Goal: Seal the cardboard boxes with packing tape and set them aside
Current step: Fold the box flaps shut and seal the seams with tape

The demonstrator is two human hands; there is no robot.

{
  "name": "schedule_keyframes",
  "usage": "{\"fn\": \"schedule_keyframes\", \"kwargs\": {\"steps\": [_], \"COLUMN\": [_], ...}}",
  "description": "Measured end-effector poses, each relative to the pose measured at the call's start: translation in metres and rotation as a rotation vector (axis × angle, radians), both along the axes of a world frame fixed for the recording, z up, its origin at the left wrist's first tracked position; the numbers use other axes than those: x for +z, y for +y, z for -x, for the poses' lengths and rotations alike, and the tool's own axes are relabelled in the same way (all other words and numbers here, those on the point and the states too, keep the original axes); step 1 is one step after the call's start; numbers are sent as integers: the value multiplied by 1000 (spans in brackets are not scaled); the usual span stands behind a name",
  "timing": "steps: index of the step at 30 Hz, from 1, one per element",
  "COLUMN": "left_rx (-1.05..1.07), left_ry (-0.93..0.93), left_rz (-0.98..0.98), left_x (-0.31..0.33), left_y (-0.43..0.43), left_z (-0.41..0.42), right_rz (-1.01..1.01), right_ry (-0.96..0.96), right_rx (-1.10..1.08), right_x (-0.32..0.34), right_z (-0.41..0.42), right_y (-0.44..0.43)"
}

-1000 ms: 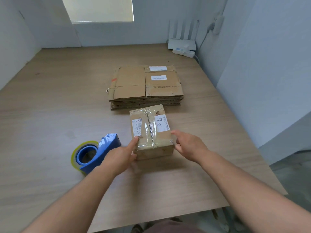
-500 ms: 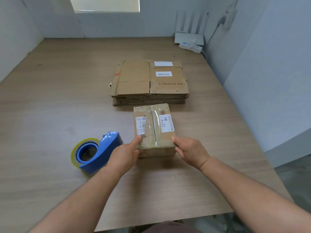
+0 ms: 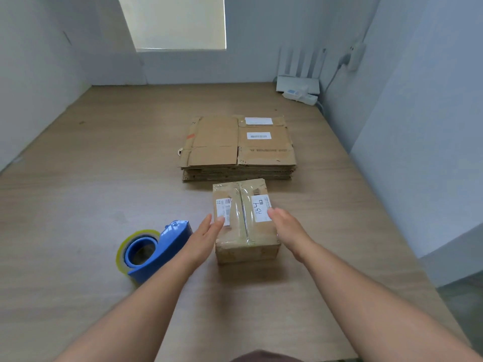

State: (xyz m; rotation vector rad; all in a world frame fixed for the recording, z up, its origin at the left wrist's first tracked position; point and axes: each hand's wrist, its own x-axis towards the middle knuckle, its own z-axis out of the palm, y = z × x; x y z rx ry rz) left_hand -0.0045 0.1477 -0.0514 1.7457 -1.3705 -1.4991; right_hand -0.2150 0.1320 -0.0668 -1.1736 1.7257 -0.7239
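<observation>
A small cardboard box [image 3: 244,223], taped along its top seam and bearing white labels, stands on the wooden table [image 3: 104,178] in front of me. My left hand [image 3: 205,235] lies flat against its left side with straight fingers reaching over the top edge. My right hand [image 3: 286,231] lies flat against the right side, fingertips on the top label. A blue tape dispenser [image 3: 151,250] with a clear-yellowish roll lies just left of my left hand.
A stack of flattened cardboard boxes [image 3: 239,147] lies right behind the small box. A white router [image 3: 299,83] and a power strip sit at the far right corner by the wall. Walls close in the table on the left, back and right.
Both hands have slid forward along the box's sides, and their fingers have straightened out from the near corners. The box has stayed in place.
</observation>
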Motion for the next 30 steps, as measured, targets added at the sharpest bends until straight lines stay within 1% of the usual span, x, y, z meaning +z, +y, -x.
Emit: {"fn": "schedule_keyframes", "kwargs": {"steps": [2,3,5,7,9,11,13,15,17,19,21,23,27,28,30], "left_rx": [45,37,-32,-75,-72,-27,74,174,250,311,388,409,247,188,79], "left_ry": [-73,-136,-249,-274,-247,-157,-7,153,306,398,427,364,126,43,-147], "left_rz": [-39,-57,-104,-125,-108,-73,-40,17,108,181,187,129,-92,-112,-70], "left_x": [0,1,5,9,14,21,32,46,61,70,71,66,42,36,29], "left_y": [-4,-6,-4,0,1,-3,-10,-17,-22,-24,-24,-21,-3,1,9], "left_z": [0,0,0,4,8,12,12,11,11,11,10,9,13,14,16], "right_rz": [-39,-70,-146,-210,-206,-147,-55,66,199,256,240,182,11,-8,-29], "right_ry": [100,160,215,206,204,169,102,-25,-205,-344,-342,-257,-53,15,191], "right_rx": [-11,-7,36,84,88,66,53,26,-28,-111,-212,-255,-159,-111,-28], "right_x": [-4,-5,-4,-3,-4,7,25,47,66,73,73,63,39,35,32], "right_z": [0,3,5,5,5,2,3,5,8,13,17,20,14,11,6], "right_y": [-7,-8,-9,-7,-7,-7,-9,-13,-16,-15,-10,-2,19,23,27]}}
